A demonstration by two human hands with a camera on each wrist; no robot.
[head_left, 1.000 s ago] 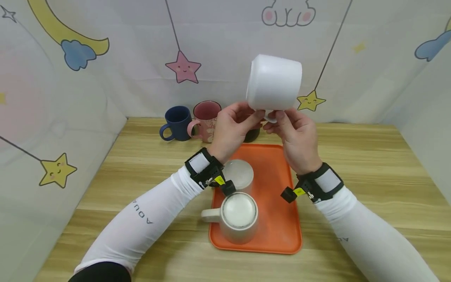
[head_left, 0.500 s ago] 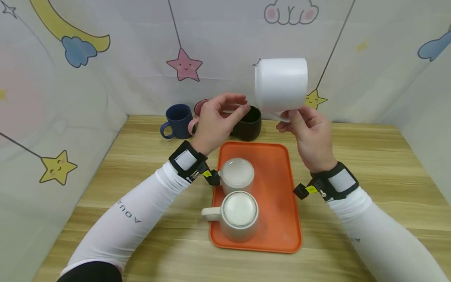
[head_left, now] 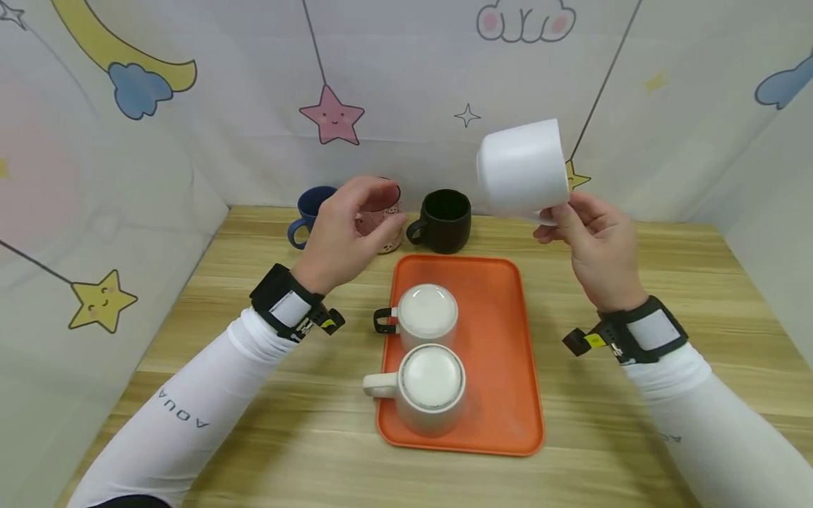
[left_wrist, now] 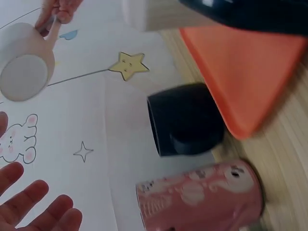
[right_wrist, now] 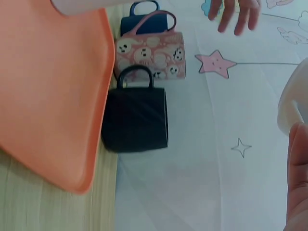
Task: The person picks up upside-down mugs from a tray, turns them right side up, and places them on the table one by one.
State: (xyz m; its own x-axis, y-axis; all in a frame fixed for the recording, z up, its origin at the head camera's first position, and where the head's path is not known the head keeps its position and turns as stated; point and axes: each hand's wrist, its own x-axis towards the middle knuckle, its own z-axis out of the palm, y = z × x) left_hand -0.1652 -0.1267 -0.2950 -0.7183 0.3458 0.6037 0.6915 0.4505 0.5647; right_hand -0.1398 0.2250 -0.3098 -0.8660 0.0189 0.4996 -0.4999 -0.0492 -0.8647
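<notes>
Up in the air at the right of the head view, my right hand (head_left: 603, 250) pinches a plain white mug (head_left: 524, 166) by its handle. The mug lies sideways, base to the left and handle underneath. The left wrist view shows the round base of that mug (left_wrist: 24, 79). My left hand (head_left: 346, 236) hovers apart from it with fingers relaxed and holding nothing, overlapping the pink patterned mug (head_left: 389, 240) in the head view. Below, an orange tray (head_left: 495, 353) carries two upside-down mugs: a white one (head_left: 428, 310) with a black handle, and a ribbed cream one (head_left: 432, 398).
Behind the tray, a black mug (head_left: 447, 222) stands upright beside the pink one. A navy mug (head_left: 310, 208) is at the left end of that row, partly hidden by the left hand. A printed cloth backdrop (head_left: 413, 56) rises behind the wooden table (head_left: 305, 423).
My left hand has let go of the white mug and drawn away left. My right hand has carried the mug right and slightly down, tilting it.
</notes>
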